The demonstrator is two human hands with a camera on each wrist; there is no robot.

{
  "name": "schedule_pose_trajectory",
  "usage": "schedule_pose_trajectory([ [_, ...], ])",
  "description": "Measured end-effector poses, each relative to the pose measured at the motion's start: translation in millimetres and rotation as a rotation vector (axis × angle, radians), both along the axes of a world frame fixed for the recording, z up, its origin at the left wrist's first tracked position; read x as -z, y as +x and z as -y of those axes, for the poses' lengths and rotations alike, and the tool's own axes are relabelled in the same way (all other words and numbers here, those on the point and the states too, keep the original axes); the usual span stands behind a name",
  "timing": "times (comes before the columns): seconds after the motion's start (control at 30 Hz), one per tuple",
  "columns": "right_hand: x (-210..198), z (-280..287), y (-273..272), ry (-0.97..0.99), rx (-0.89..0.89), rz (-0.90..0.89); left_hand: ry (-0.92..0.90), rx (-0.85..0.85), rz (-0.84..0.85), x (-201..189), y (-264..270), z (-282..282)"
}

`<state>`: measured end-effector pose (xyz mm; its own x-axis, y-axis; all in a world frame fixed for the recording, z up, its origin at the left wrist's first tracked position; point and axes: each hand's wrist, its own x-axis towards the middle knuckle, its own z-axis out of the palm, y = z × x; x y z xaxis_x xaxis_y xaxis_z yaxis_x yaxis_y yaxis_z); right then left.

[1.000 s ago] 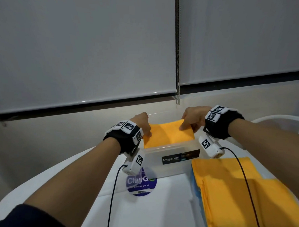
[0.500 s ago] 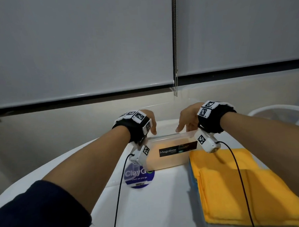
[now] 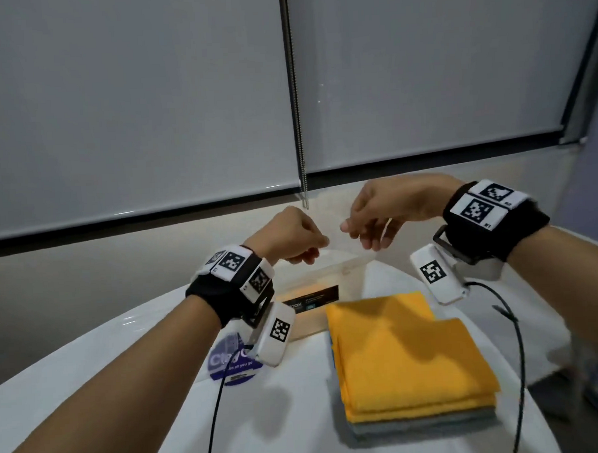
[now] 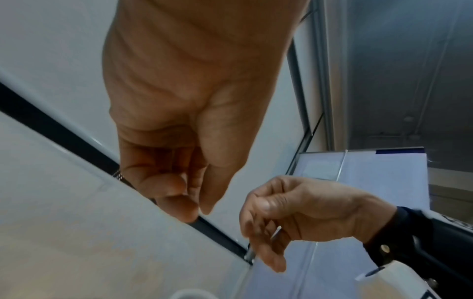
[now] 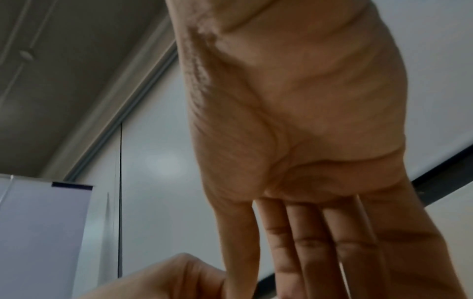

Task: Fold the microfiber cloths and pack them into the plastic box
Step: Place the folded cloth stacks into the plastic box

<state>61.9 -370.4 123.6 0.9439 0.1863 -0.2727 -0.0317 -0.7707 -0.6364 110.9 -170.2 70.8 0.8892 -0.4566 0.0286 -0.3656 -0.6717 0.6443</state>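
A round white table (image 3: 128, 422) carries everything, with pale grey roller blinds (image 3: 131, 107) hanging behind it. On its right half lies a stack of flat-folded microfiber cloths (image 3: 402, 355): bright orange ones on top, square-edged and plush, with grey and pale blue layers showing at the bottom edge. Just behind the stack, touching its far corner, stands the clear rectangular plastic box (image 3: 314, 290) with a dark label on its front wall; an orange glow shows through its sides from a cloth inside. A round purple sticker (image 3: 233, 362) sits on the table left of the stack, partly hidden by the wrist camera. Above the box, the left hand (image 3: 287, 235) hangs with its fingers loosely curled, holding nothing. The right hand (image 3: 382, 209) hovers near it, fingers (image 5: 307, 242) hanging almost straight and together, also empty.
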Motion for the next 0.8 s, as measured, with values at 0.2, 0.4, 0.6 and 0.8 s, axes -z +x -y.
schedule_pose_trajectory([
  [0.2,62,52,-52,-0.232,-0.075,-0.218,0.122,0.342,-0.112,49,-53,29],
  [0.4,108,69,-74,-0.363,-0.066,-0.236,0.587,0.394,-0.116,86,-72,55],
  [0.6,130,67,-76,-0.419,-0.079,-0.149,0.586,0.334,-0.058,100,-77,59],
  [0.8,124,69,-78,-0.314,-0.02,-0.029,0.439,0.285,0.03,92,-82,62],
])
